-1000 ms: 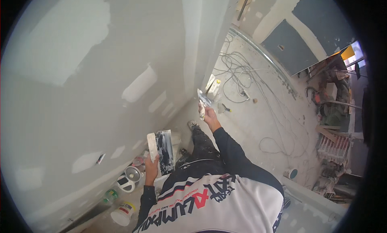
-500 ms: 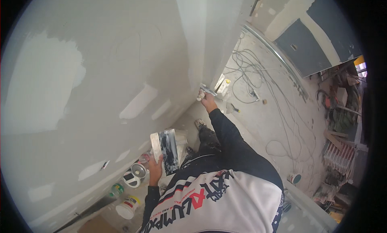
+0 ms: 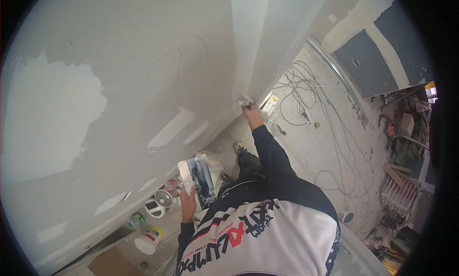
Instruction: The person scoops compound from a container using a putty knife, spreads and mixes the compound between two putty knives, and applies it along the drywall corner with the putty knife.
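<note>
My left hand (image 3: 188, 203) grips the light edge of a flat plastering board (image 3: 202, 179). Its dark face is smeared with white compound. My right arm reaches forward to an inside corner of the grey wall (image 3: 158, 85). There my right hand (image 3: 252, 114) is closed round a putty knife (image 3: 245, 103), low on the pale coated strip (image 3: 246, 51); the fingers hide most of the tool. Pale compound patches (image 3: 174, 127) mark the wall beside it.
A white bucket (image 3: 148, 241), a green-labelled container (image 3: 137, 218) and round white items (image 3: 163, 198) stand along the wall base at left. Grey cables (image 3: 330, 104), a small scraper (image 3: 281, 129) and a yellow-capped container (image 3: 269, 105) are on the floor at right. Clutter (image 3: 404, 180) lies far right.
The view has shifted slightly. My right hand has turned at the corner, and the knife's blade, plainly seen before, is now mostly hidden. My left hand keeps the board in nearly the same place.
</note>
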A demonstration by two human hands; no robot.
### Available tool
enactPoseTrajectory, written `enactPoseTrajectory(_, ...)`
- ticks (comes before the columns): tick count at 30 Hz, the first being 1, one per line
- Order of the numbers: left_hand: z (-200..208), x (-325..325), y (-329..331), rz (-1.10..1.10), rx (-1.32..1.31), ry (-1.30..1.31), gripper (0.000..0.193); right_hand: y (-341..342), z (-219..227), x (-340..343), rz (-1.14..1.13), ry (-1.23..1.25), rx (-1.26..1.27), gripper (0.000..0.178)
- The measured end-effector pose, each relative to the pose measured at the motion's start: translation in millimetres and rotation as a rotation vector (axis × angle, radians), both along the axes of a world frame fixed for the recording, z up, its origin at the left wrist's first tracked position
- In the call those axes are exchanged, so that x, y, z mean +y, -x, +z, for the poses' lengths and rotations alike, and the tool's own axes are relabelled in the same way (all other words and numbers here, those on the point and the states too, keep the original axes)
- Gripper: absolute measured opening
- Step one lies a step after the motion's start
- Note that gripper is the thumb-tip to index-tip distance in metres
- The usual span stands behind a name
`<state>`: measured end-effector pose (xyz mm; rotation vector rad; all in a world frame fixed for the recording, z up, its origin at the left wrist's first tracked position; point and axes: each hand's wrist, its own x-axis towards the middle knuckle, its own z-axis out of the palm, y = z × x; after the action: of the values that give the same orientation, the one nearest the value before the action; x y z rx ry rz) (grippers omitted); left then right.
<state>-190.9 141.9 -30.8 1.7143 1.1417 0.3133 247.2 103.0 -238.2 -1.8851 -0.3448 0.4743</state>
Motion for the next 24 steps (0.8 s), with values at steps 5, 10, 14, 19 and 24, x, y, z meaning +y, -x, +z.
enactPoseTrajectory(5, 4, 7, -4, -0.004, 0.015, 0.001, 0.033, 18, -4, -29, 0.061, -0.284, 0.067, 0.031)
enactPoseTrajectory(10, 1, 11, 8, 0.014, 0.036, 0.102, 0.036, 52, -25, -32, -0.4, -1.174, 1.204, 0.04)
enactPoseTrajectory(14, -10, 12, 16, 0.033, 0.059, 0.016, 0.037, 49, -67, -37, -0.219, -0.767, 0.894, 0.034)
enactPoseTrajectory(19, -22, 11, 33, 0.025, 0.074, 0.07, 0.039, 25, -86, -12, 0.017, -0.229, 0.201, 0.03)
enactPoseTrajectory(24, -16, 10, 32, 0.041, 0.124, 0.078, 0.034, -2, -145, 7, 0.002, -0.097, 0.186, 0.023)
